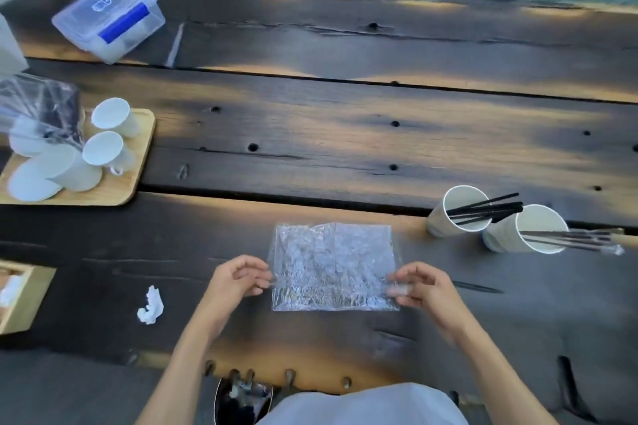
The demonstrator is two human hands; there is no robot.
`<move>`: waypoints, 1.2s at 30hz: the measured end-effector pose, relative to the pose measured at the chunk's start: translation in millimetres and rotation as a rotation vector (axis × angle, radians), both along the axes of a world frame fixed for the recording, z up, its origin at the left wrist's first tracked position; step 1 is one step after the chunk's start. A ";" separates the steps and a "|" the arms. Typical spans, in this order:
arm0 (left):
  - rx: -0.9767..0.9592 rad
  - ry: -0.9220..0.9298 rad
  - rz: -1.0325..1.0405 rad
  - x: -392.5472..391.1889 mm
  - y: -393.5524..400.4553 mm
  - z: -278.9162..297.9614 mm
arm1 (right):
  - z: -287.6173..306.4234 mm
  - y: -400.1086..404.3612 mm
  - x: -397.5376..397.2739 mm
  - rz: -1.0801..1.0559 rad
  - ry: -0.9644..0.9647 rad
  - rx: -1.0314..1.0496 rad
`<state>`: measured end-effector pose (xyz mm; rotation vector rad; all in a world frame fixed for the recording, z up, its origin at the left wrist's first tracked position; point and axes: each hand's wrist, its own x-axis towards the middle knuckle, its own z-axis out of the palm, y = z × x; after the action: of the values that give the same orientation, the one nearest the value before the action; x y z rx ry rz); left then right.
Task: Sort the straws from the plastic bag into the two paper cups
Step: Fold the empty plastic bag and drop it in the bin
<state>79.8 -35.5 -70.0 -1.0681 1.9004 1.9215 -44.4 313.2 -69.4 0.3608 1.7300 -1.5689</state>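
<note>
Clear crinkled plastic bag (334, 266), black straws (490, 208), white paper cups (533, 229), dark brown plank table (345, 134)

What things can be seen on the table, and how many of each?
plastic bag: one, clear, flat at near centre
paper cups: two, white, at right
black straws: several, in left cup
clear straws: several, in right cup
tray: one, wooden, at left, with white cups
box: one, clear, far left
paper scrap: one, white, near left
left hand: pinches bag's left edge
right hand: pinches bag's right edge
</note>
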 end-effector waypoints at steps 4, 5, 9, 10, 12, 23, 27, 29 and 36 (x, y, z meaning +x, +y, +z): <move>0.096 -0.137 0.020 22.0 12.2 -19.4 | -20.0 13.1 20.0 -0.021 -0.043 0.061; 0.103 -0.155 0.038 25.5 15.5 -24.2 | -23.5 14.8 22.9 -0.030 -0.048 0.074; 0.076 -0.224 0.120 33.0 25.0 -34.4 | -28.3 18.4 29.5 -0.089 -0.083 0.108; 0.049 -0.252 0.141 34.1 27.1 -34.7 | -27.6 17.7 30.6 -0.115 -0.074 0.134; -0.146 -0.318 0.129 34.9 33.1 -34.6 | -25.9 12.3 32.1 -0.181 0.031 0.261; -0.139 -0.233 -0.210 -21.5 98.3 -43.2 | -37.6 -107.6 48.3 0.360 -0.099 0.207; -0.141 -0.340 -0.096 -17.1 76.5 -45.8 | -44.3 -62.4 23.7 0.183 -0.113 0.367; -0.083 -0.345 -0.047 -15.7 71.7 -46.4 | -45.5 -41.4 14.4 0.075 -0.146 0.416; -0.529 -0.172 -0.359 -31.0 89.3 -39.6 | -46.8 -22.3 -20.3 -0.110 0.121 0.764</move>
<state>48.9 53.8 -109.6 -0.8917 2.3623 1.1286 -64.7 290.9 -116.1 0.7497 2.3989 -0.9504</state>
